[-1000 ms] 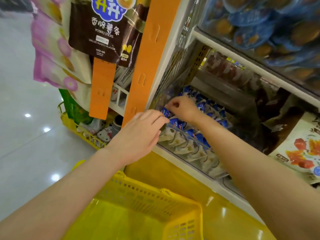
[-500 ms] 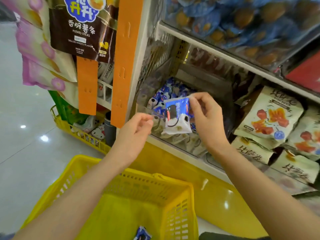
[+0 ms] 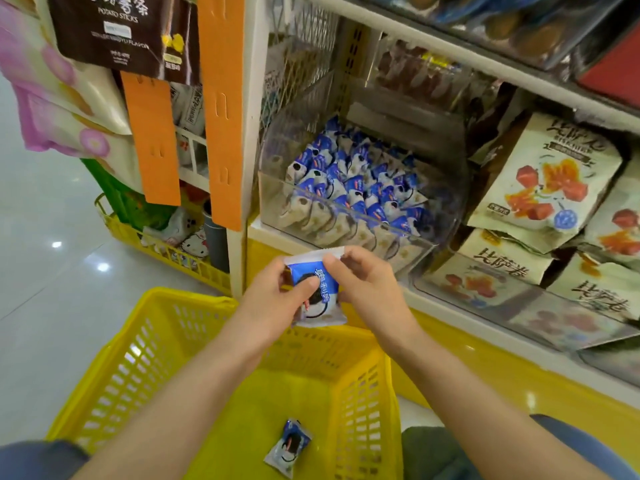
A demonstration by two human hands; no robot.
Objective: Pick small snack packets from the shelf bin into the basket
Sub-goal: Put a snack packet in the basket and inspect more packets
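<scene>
A blue and white snack packet (image 3: 317,289) hangs above the far rim of the yellow basket (image 3: 145,344). My left hand (image 3: 277,299) pinches its left side and my right hand (image 3: 367,285) pinches its top right edge. Another small packet (image 3: 288,446) lies on the basket floor. The clear shelf bin (image 3: 433,188) behind my hands holds several more blue and white packets (image 3: 356,181).
Beige snack bags (image 3: 547,181) fill the shelf to the right of the bin. An orange strip (image 3: 221,109) hangs on the shelf post. Hanging snack bags (image 3: 121,29) and a low yellow rack (image 3: 166,251) stand at the left, beside shiny floor (image 3: 41,271).
My right hand pulled a packet out of the bin and brought it down over the basket. My left hand came off the bin edge and took hold of the packet too.
</scene>
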